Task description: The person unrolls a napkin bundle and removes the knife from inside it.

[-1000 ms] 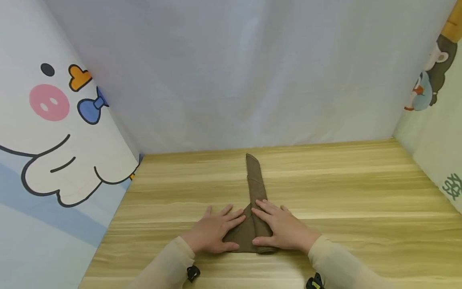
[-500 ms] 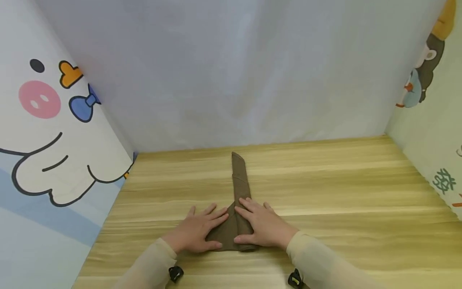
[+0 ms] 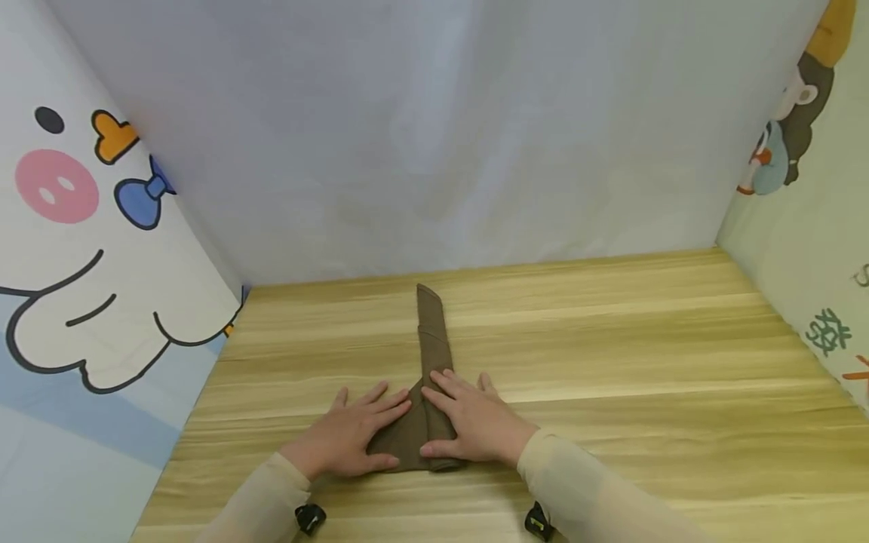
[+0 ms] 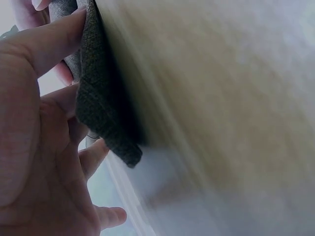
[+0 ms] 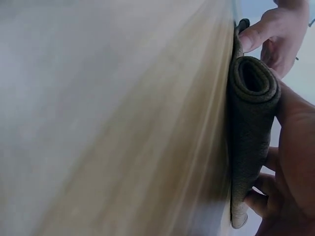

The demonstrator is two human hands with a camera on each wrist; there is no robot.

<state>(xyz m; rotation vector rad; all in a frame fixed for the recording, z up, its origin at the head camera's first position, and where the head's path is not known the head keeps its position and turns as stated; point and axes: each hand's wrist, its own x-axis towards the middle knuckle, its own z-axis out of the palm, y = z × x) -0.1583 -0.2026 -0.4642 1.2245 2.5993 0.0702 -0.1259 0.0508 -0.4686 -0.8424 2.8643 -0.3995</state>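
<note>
A brown cloth (image 3: 402,439) lies on the wooden table, in the lower middle of the head view. Its left part is a flat triangle; along the right runs a rolled strip (image 3: 433,339) that reaches toward the back. My left hand (image 3: 345,439) rests on the triangle's left edge with fingers spread. My right hand (image 3: 480,424) lies over the near part of the roll, thumb and fingertips touching it. In the right wrist view the roll's end (image 5: 253,81) shows a spiral of layers around a hollow. The left wrist view shows the cloth's edge (image 4: 98,98) under my fingers.
The wooden table (image 3: 611,362) extends to both sides and behind the cloth. A pale grey sheet (image 3: 441,151) hangs at the back. Printed cartoon panels stand at the left (image 3: 61,302) and right (image 3: 801,249). A small black device (image 3: 311,519) is at the left wrist.
The head view has turned slightly right, so everything sits farther left in it. Both hands keep nearly the same place on the cloth, whose shape looks unchanged.
</note>
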